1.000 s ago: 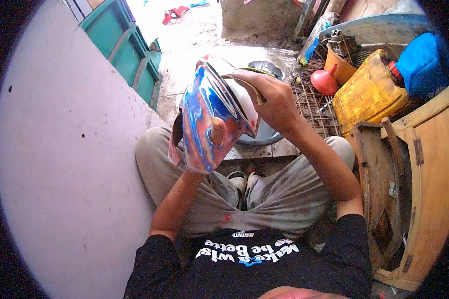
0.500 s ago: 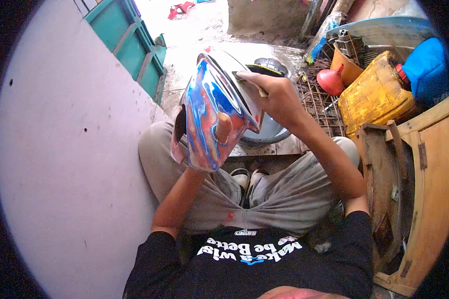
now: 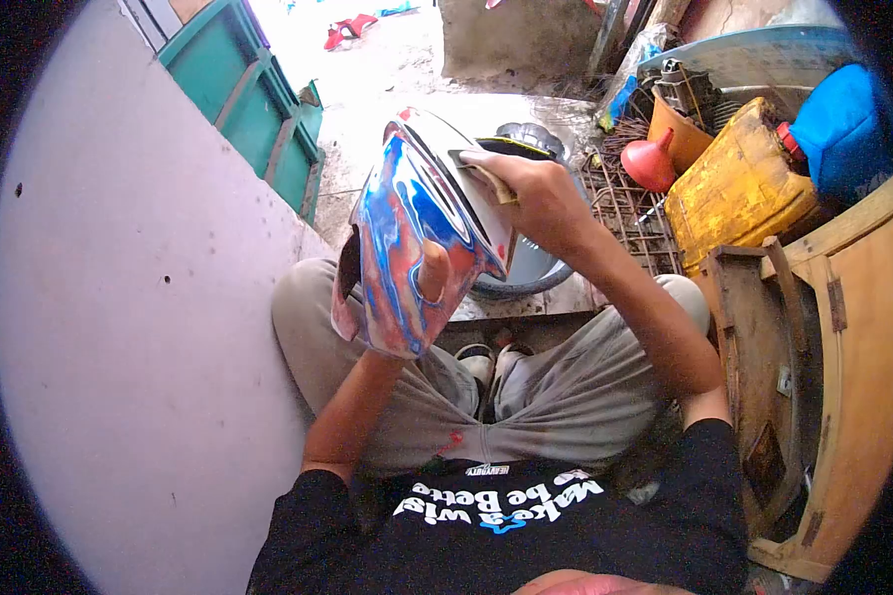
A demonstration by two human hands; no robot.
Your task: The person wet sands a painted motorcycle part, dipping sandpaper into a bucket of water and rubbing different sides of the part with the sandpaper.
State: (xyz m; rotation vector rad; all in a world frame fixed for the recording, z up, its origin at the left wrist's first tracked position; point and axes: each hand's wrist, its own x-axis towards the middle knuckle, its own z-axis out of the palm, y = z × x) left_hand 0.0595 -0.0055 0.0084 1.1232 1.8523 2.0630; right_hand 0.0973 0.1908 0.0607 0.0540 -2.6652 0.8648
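A curved, glossy shell that looks like a motorcycle fairing panel (image 3: 404, 230) is held up over my lap, its blue, white and reddish paint worn through in layers. My left hand (image 3: 434, 271) grips it from below and behind; the thumb shows against its face, while the other fingers are hidden. On the panel's white right side, my right hand (image 3: 541, 193) presses a small folded tan piece of sandpaper (image 3: 493, 182) between thumb and fingers. Behind the panel stands a grey basin (image 3: 526, 289) with a dark rim, partly covered by the panel and my right hand.
A pale wall (image 3: 139, 297) rises close on my left, with a green door (image 3: 238, 94) beyond. To the right are a metal grid (image 3: 625, 213), a red funnel (image 3: 649, 161), a yellow jerrycan (image 3: 739, 183), a blue container (image 3: 843, 134) and a wooden frame (image 3: 853, 397).
The panel sits slightly lower and further left in view. My right hand has slid a little left along its white side, and more of the sandpaper shows.
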